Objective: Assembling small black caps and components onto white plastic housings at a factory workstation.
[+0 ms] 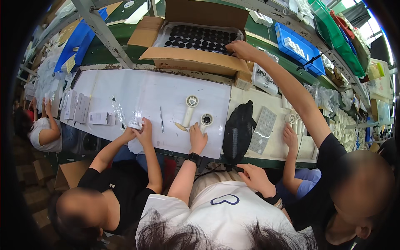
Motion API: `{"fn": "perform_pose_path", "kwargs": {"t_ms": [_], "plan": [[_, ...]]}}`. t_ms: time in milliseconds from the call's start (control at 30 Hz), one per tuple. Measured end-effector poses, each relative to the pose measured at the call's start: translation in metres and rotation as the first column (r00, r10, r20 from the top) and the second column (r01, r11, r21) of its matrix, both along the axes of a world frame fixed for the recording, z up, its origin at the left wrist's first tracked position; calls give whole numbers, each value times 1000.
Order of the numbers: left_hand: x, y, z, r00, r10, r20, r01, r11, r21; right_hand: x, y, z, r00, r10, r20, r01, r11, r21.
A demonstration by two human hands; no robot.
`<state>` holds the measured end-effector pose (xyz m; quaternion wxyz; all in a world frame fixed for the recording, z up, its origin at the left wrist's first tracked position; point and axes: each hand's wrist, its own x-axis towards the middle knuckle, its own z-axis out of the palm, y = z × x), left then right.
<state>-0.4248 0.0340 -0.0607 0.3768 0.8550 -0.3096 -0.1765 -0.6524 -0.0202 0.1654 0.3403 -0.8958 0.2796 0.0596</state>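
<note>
1 fan (206, 120) partly behind left hand (198, 140)

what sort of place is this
Probably a factory assembly line: handheld fans lie on a long workbench, an open carton holds rows of round black parts, and blue bins stand behind.

The near shirt (250, 208) is coloured white and patterned with a dark-blue heart outline. The surface (143, 89) is covered in white. Cream is shown by the left fan (189, 113) and the right fan (206, 120), the latter centred in black. Farther right, a bag (238, 137) is seen in black, and a tray (263, 130) in grey, patterned with circles. Far off, rows of black discs (199, 36) are framed by a brown box (200, 64).
</note>
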Motion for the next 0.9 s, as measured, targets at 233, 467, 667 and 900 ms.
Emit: {"fn": "perform_pose_path", "kwargs": {"t_ms": [233, 467, 667, 900], "plan": [[3, -5, 20, 1000, 20, -15, -21, 995, -99, -2, 1, -2, 1000, -3, 6, 4, 1000, -21], [13, -17, 65, 998, 32, 45, -19, 966, -257, -3, 3, 1, 999, -11, -37, 12, 1000, 12], [5, -34, 111, 996, 0, 89, 43, 877, -479, -14, 8, -2, 998, -66, -19, 65, 997, -36], [-4, -17, 134, 993, 35, 109, 30, 841, -540, -13, 12, -11, 1000, -4, 25, 5, 998, -61]]}}
